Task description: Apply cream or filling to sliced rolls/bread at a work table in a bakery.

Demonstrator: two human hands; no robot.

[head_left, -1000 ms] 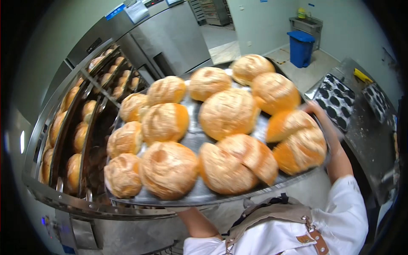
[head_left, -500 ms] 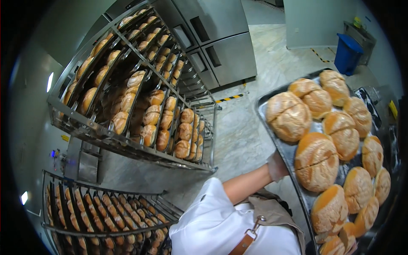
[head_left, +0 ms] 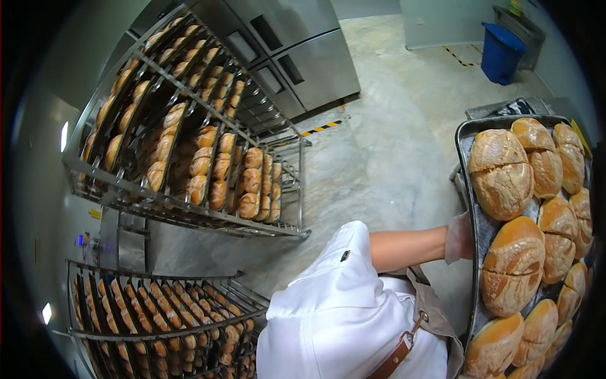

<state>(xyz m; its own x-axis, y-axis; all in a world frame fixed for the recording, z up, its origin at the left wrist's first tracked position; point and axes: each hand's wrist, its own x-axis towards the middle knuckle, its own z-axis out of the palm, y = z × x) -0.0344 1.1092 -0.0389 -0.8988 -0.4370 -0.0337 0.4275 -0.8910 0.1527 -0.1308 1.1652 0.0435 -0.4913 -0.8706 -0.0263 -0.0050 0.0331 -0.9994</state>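
Note:
My left hand [head_left: 459, 237], in a clear thin glove, holds the left rim of a dark metal baking tray [head_left: 474, 278]; its fingers are hidden behind the tray. Large round golden bread buns [head_left: 514, 266] with cracked, wrinkled tops and a crease across the middle fill the tray, which runs out of view at the lower right. My left forearm reaches out of a white short sleeve. My right hand is not in view.
To the left stands a tall metal rack [head_left: 208, 120] loaded with trays of buns. A second loaded rack [head_left: 167, 335] is at the lower left. Steel refrigerator doors [head_left: 315, 69] rise at the back. A blue bin [head_left: 502, 54] stands far right, with a metal surface [head_left: 511, 107] behind the tray.
The tray of buns and my left hand have shifted right in the view, and my left arm is stretched more level. The tall rack and the bin appear farther left.

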